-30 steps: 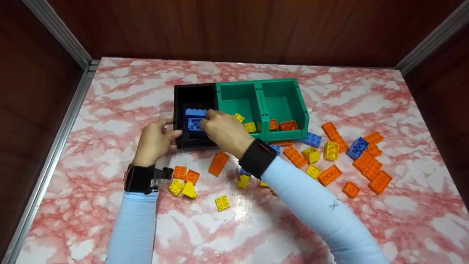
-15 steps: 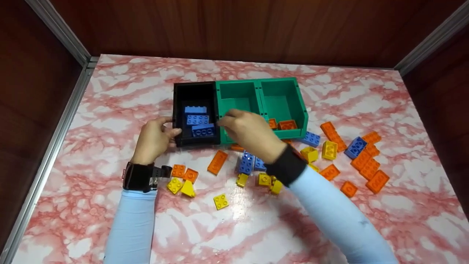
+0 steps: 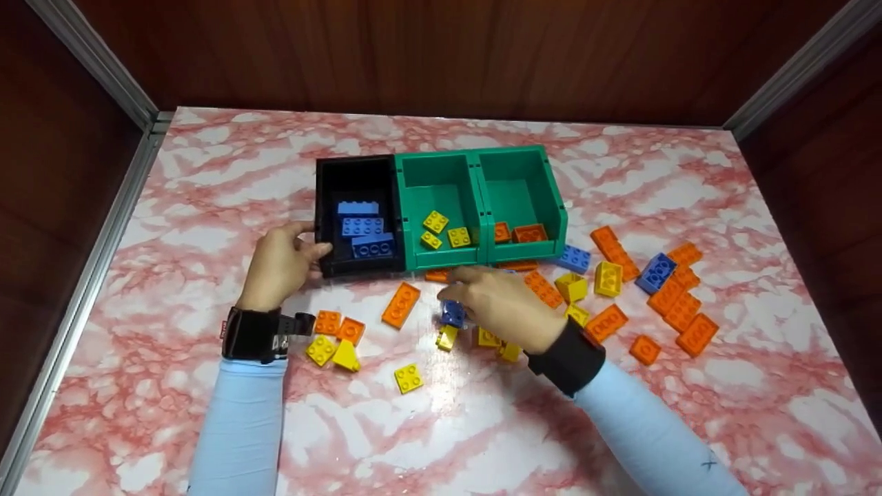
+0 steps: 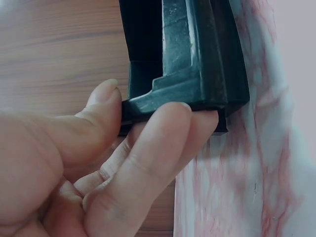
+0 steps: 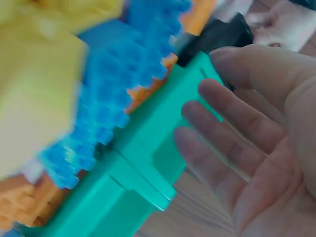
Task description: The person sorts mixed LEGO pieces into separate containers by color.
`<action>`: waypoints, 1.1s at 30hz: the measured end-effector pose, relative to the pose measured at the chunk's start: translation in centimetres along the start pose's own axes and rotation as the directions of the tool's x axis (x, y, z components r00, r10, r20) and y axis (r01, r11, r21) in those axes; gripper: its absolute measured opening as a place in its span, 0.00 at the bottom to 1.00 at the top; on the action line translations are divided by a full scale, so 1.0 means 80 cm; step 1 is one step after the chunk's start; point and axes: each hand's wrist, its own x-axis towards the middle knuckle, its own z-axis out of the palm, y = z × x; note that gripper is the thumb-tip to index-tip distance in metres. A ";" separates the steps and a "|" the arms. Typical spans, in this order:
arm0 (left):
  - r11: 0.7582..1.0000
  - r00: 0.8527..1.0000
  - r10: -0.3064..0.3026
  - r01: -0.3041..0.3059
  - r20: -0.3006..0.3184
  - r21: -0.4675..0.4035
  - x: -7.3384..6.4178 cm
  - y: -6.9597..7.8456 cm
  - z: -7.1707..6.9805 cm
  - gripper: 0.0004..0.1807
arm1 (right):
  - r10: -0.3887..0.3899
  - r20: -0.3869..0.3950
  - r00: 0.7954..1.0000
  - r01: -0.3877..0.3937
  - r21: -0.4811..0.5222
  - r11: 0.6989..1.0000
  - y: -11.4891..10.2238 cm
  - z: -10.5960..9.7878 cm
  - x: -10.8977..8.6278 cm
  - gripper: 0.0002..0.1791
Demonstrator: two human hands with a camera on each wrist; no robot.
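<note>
The left hand (image 3: 279, 265) pinches the black bin (image 3: 362, 267) left of centre, while the right hand (image 3: 508, 303), fingers loose and grasping nothing, hangs by a blue toy brick (image 3: 452, 314) just below frame centre, where crowding could make it nudge the neighbouring yellow brick (image 3: 446, 338) astray.

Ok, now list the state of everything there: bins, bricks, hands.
Black bin: open-topped, blue bricks inside
Middle green bin: open-topped, at least three yellow bricks inside
Right green bin: open-topped, two orange bricks visible inside
Loose bricks: scattered across the table
Left hand: gripping the black bin's edge
Right hand: fingers relaxed, holding nothing
</note>
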 end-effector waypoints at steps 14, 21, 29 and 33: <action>1.000 1.000 0.017 -0.017 0.001 0.015 0.001 0.000 0.000 0.27 | 0.039 0.064 0.997 -0.032 -0.113 0.993 -0.003 0.023 -0.026 0.25; 1.000 1.000 0.003 -0.003 0.005 0.015 0.000 0.001 0.001 0.27 | 0.065 0.047 0.997 -0.059 -0.122 0.991 -0.004 0.029 -0.036 0.20; 0.999 1.000 0.007 -0.007 0.005 0.035 0.000 0.001 0.000 0.26 | 0.092 0.066 0.994 -0.084 -0.117 0.990 -0.009 0.030 -0.047 0.16; 0.999 1.000 0.024 -0.024 0.004 0.034 0.000 0.002 -0.001 0.26 | 0.088 0.071 0.994 -0.078 -0.134 0.988 -0.011 0.027 -0.051 0.17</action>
